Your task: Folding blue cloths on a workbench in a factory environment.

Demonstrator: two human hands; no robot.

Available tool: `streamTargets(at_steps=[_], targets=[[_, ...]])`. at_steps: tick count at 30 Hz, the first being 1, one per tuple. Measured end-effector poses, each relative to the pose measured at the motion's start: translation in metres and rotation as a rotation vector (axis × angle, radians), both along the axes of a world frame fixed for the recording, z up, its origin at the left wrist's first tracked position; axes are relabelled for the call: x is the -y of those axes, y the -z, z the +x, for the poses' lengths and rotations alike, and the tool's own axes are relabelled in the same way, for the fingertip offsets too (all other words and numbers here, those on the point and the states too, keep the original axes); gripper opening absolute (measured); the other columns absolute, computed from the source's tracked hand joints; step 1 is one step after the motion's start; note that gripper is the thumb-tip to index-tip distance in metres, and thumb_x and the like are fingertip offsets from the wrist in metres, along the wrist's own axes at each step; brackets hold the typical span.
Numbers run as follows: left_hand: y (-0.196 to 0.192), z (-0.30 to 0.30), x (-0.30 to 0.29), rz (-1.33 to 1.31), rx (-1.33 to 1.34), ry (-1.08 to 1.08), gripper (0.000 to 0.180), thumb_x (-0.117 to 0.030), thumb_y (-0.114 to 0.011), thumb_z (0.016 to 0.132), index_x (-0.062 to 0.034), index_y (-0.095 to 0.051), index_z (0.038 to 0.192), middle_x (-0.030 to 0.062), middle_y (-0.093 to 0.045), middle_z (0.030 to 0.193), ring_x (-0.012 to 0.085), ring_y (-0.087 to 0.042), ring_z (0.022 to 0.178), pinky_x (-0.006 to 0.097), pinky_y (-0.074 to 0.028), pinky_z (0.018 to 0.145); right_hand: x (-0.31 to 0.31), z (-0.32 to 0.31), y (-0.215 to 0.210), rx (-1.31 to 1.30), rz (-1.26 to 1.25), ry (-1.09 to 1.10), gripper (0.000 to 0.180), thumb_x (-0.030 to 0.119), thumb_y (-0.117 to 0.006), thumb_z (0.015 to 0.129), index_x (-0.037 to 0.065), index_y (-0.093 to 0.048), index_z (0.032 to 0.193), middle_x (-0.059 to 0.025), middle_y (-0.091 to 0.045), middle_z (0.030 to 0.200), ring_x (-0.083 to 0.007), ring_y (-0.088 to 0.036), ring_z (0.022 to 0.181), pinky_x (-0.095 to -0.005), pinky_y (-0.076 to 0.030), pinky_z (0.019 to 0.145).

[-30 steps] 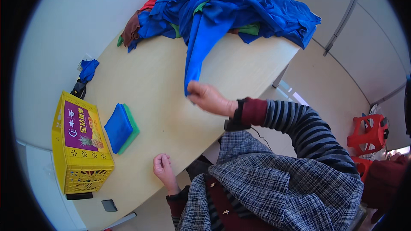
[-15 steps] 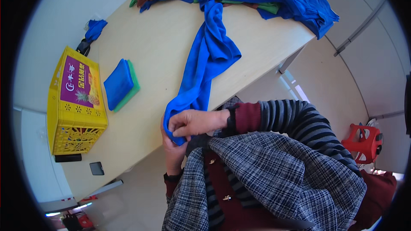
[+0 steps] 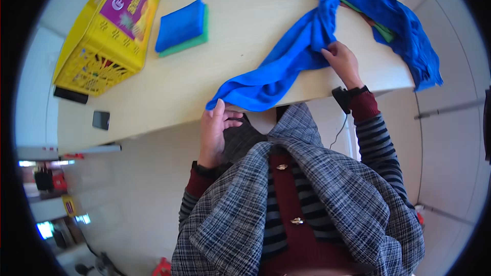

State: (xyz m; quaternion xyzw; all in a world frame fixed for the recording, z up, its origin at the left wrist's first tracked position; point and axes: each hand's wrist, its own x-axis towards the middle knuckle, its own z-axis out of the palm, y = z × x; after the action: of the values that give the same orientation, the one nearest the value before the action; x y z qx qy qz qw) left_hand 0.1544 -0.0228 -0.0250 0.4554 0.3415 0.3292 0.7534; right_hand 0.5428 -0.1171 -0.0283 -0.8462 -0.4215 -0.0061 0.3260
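A long blue cloth (image 3: pixel 286 64) stretches across the pale wooden table (image 3: pixel 204 79) from a heap of clothes (image 3: pixel 388 5) at the far right toward the near edge. My left hand (image 3: pixel 217 130) pinches the cloth's near end at the table's edge. My right hand (image 3: pixel 341 61) grips the same cloth further up, close to the heap. The heap holds mostly blue garments with some green and dark red ones.
A yellow plastic crate (image 3: pixel 105 33) stands at the table's left. Beside it lie folded blue and green cloths (image 3: pixel 181 26) in a small stack. A dark phone (image 3: pixel 101 120) rests near the front left edge. A black band is on my right wrist (image 3: pixel 345 96).
The blue cloth has been drawn out of the heap toward the near edge. My right hand moved from the cloth's end up along it; my left hand now holds the near end.
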Motion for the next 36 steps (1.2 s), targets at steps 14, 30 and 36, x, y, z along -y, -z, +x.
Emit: streamTargets(at_steps=[14,30,36], targets=[[0.036,-0.004,-0.014,0.303,-0.206,-0.158,0.024,-0.014,-0.064,0.097,-0.0002,-0.062,0.117,0.0055,-0.067,0.095,0.011,-0.063,0.075,0.027,-0.052,0.066,-0.005,0.031,0.021,0.044,-0.021,-0.041,0.024,0.026,-0.067,0.093,0.002,-0.065,0.096,-0.0143,-0.068,0.082,-0.028,-0.066,0.076,-0.0367,-0.052,0.072],[-0.084,-0.056,-0.107,1.024,-0.656,-0.469,0.017,-0.02,-0.072,0.088,-0.005,-0.066,0.094,0.02,-0.066,0.078,0.0379,-0.066,0.072,0.042,-0.05,0.063,0.034,0.146,-0.094,-0.605,0.544,-0.087,0.011,0.023,-0.063,0.101,0.012,-0.065,0.1,0.0041,-0.062,0.078,-0.0043,-0.059,0.07,-0.0211,-0.05,0.063],[-0.119,-0.07,-0.144,1.094,-0.486,-0.404,0.016,-0.016,-0.071,0.088,-0.0028,-0.067,0.097,0.0147,-0.066,0.073,0.0254,-0.065,0.067,0.036,-0.05,0.062,0.111,0.248,-0.116,-0.852,0.564,-0.163,0.012,0.025,-0.068,0.099,0.013,-0.065,0.098,0.0037,-0.062,0.076,-0.0048,-0.057,0.065,-0.0182,-0.047,0.06]])
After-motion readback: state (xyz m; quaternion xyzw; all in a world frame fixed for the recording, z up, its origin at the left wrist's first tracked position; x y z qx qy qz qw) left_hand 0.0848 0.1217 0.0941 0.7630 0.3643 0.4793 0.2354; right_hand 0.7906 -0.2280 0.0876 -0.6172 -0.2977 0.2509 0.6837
